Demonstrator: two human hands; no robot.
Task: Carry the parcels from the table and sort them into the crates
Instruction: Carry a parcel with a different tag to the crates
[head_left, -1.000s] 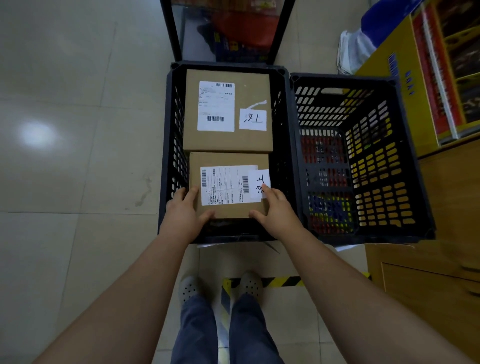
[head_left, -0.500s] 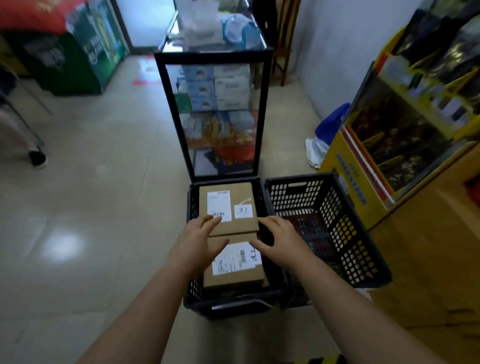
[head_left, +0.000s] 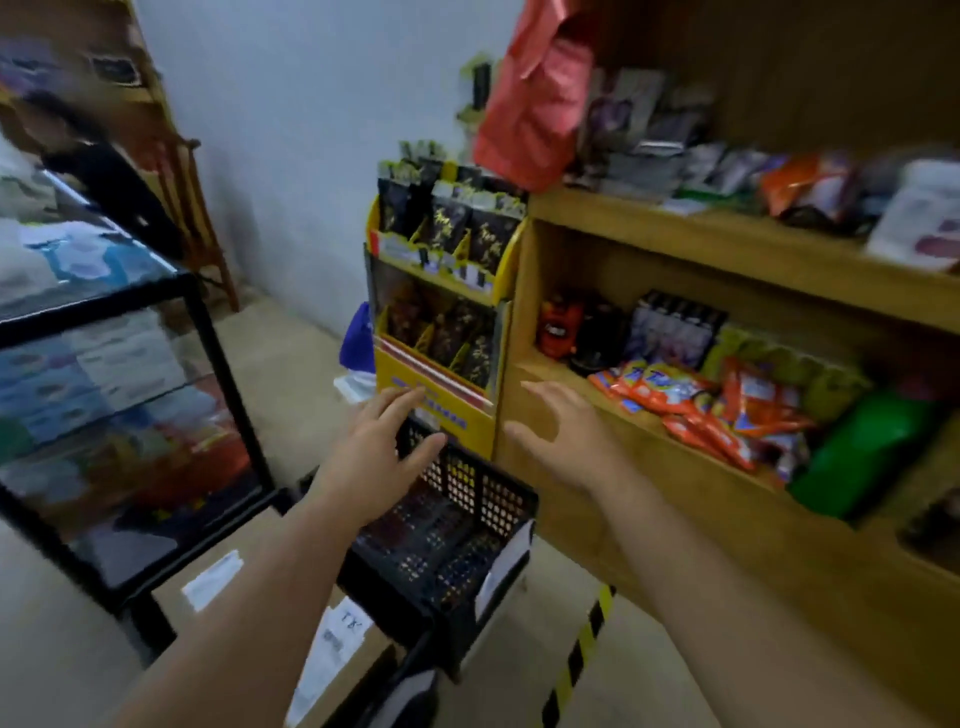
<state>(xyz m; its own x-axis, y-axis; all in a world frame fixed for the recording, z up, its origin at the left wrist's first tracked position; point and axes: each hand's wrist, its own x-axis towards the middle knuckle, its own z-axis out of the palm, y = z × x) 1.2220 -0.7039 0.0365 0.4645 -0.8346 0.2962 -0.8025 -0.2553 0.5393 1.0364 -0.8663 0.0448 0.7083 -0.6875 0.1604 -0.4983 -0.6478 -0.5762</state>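
Once over the parcels (head_left: 332, 649), both hands (empty) (head_left: 371, 457) lifted.

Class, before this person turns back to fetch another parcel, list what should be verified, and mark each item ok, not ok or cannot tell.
1. Left hand free, fingers spread: ok.
2. Right hand free, holds nothing: ok.
3. Labelled parcels lying in the left crate: ok.
4. Room left in the black mesh crate: ok, it looks empty.
5. Table with the remaining parcels in sight: not ok, out of view.
6. Floor around the striped tape clear: cannot tell, blurred.
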